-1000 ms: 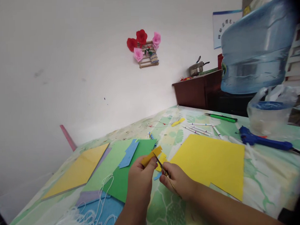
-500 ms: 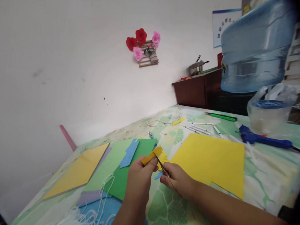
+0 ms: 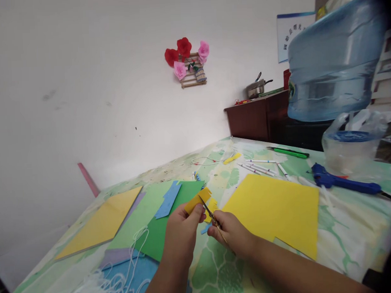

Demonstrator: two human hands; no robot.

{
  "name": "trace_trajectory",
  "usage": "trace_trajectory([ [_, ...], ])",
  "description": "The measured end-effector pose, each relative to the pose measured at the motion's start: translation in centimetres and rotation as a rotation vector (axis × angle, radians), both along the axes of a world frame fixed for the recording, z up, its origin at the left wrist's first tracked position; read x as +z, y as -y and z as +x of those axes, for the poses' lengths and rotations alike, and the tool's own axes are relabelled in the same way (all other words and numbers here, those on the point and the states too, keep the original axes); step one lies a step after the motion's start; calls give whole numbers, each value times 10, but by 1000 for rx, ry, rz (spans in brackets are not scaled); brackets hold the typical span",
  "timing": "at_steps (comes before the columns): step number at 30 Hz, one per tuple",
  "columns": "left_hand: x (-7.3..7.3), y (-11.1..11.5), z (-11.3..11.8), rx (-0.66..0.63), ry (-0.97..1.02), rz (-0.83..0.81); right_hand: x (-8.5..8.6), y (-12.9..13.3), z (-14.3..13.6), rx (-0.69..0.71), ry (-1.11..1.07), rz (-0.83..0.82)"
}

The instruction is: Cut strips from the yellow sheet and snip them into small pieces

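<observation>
Near the middle of the table, my left hand (image 3: 182, 228) pinches a small yellow piece (image 3: 197, 199) with a notched far end. My right hand (image 3: 232, 233) is closed on a pair of scissors (image 3: 211, 214), whose blades meet the yellow piece just past my left thumb. Beneath and beyond the scissors lie yellow scraps (image 3: 212, 204) and a small blue scrap (image 3: 206, 228). A large yellow sheet (image 3: 274, 208) is to the right of my hands. Left of them, a blue piece (image 3: 168, 200) lies over green sheets (image 3: 156, 233).
White string (image 3: 101, 288) is heaped at the front left, beside an orange-yellow board (image 3: 102, 220). White sticks (image 3: 260, 168), a green cutter (image 3: 288, 152), a blue glue gun (image 3: 344, 182) and a bagged tub (image 3: 352, 154) sit at the right. A water bottle (image 3: 333, 64) stands behind.
The scissor blades have shifted slightly up and left along the yellow piece. Both hands have moved only a little; the things on the table look unchanged.
</observation>
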State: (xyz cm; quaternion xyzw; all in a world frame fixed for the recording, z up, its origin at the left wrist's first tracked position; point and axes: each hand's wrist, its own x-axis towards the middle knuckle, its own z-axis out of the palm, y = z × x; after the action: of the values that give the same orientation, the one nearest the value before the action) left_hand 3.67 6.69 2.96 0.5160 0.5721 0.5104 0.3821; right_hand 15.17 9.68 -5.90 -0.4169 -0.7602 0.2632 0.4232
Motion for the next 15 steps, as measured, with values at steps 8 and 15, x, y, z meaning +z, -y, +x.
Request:
trace_trajectory([
  [8,-4,-3,-2,8,-8,35,-1,0,1,23,9,-8],
  [15,-4,-2,-4,7,-120,38,-1,2,1,31,29,-14],
])
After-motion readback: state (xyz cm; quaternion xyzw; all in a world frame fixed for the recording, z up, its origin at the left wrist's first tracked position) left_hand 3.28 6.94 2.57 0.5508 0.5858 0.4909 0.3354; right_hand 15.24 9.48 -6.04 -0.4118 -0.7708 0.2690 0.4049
